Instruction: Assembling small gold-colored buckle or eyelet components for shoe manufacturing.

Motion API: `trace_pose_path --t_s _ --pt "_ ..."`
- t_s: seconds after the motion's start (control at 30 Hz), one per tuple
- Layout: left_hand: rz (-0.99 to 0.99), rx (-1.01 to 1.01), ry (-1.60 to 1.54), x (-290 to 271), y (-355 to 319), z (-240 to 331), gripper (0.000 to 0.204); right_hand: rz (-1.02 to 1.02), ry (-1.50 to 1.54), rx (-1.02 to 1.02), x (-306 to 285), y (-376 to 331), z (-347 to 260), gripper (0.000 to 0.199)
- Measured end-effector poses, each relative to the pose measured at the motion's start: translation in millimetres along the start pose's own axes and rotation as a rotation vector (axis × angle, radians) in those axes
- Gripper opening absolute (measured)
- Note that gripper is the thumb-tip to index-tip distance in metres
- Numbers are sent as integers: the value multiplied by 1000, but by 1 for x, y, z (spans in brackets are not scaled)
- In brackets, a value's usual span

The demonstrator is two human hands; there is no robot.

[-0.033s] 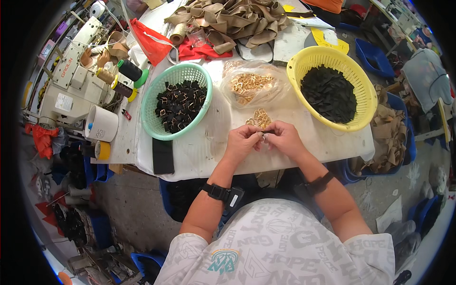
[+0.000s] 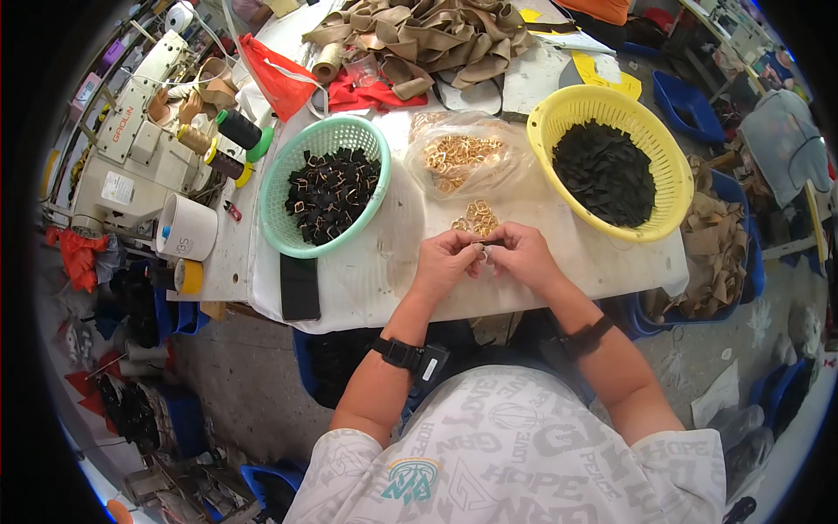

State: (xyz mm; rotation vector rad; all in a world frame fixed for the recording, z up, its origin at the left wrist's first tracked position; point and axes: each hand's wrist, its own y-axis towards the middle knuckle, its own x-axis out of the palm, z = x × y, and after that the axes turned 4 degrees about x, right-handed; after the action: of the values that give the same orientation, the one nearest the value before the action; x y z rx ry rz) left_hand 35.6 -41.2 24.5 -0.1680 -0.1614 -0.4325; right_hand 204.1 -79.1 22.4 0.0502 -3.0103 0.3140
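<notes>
In front of me, over the table's near side, my left hand and my right hand meet fingertip to fingertip. Both are closed in a pinch on a short black fabric strip; the fingers mostly cover it, and I cannot tell whether a ring is with it. Just beyond lies a small pile of gold metal rings. Behind that, an open clear plastic bag holds many more. On the left a mint-green basket contains black strips with gold rings; on the right a yellow basket contains plain black strips.
A black phone lies at the table's front left edge. Thread spools and a sewing machine stand farther left. Brown fabric pieces are heaped at the back. A blue bin of brown pieces sits right of the table.
</notes>
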Motion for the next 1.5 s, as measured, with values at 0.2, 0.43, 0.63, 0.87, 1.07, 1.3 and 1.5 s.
trace_pose_path --t_s 0.2,0.43,0.63,0.87,1.07,1.3,1.5 --pt "10 36 -25 0 -2 -4 13 1 -79 28 1 2 -3 11" --pt "14 44 -40 1 -2 -4 13 49 -152 -14 4 -2 -5 9" --pt "15 54 -51 0 -1 -7 13 53 -140 -39 5 -2 0 9" --pt "11 28 -47 1 -2 -2 13 36 -119 -23 4 -2 -1 6" --pt "14 46 -37 0 -1 -4 13 -13 -29 27 3 -3 -3 4" --pt "17 54 -23 -1 -1 -5 12 -107 7 33 -4 -3 0 11" --pt "31 35 -47 -3 0 -2 11 -161 108 -26 -7 -6 -3 16"
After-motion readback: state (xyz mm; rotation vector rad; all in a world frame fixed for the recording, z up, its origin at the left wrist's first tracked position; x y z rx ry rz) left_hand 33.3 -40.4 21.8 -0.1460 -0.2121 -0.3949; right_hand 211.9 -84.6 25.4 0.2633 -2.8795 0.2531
